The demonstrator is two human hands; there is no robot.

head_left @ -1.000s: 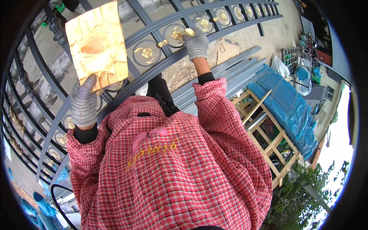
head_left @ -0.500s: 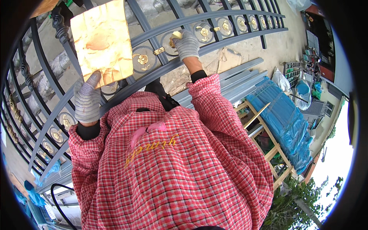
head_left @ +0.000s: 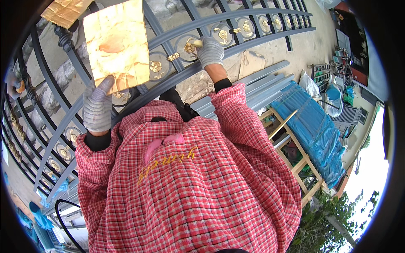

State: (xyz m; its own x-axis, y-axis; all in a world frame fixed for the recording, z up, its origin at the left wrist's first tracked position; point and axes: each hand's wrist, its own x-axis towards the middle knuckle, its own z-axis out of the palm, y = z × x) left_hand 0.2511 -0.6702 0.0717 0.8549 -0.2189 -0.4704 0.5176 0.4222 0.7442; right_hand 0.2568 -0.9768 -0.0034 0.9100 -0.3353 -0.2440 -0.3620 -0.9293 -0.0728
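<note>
My left hand [head_left: 98, 107], in a grey striped glove, pinches the lower edge of a creased gold-coated cardboard sheet [head_left: 122, 69] between thumb and fingers. A brownish patch marks the sheet's middle. My right hand [head_left: 211, 52], gloved alike, is closed around a short pale-yellow stick-like tool [head_left: 197, 43]; most of it is hidden in the fingers. Its end meets a gold flower [head_left: 189, 47] inside a ring of the dark grey metal gate [head_left: 185, 72]. More gold flowers [head_left: 223, 35] sit in rings along the curved rails.
Another person's gloved hand [head_left: 16, 87] is by the bars at far left. A second gold cardboard piece [head_left: 65, 12] shows at upper left. Grey metal tubes [head_left: 253, 90], a wooden frame [head_left: 304, 161] and a blue-wrapped stack [head_left: 310, 126] lie to the right.
My right hand has shifted slightly right and down with the tool. The cardboard sheet sits slightly further right. Another person's hand has appeared at far left, and more of the second cardboard shows.
</note>
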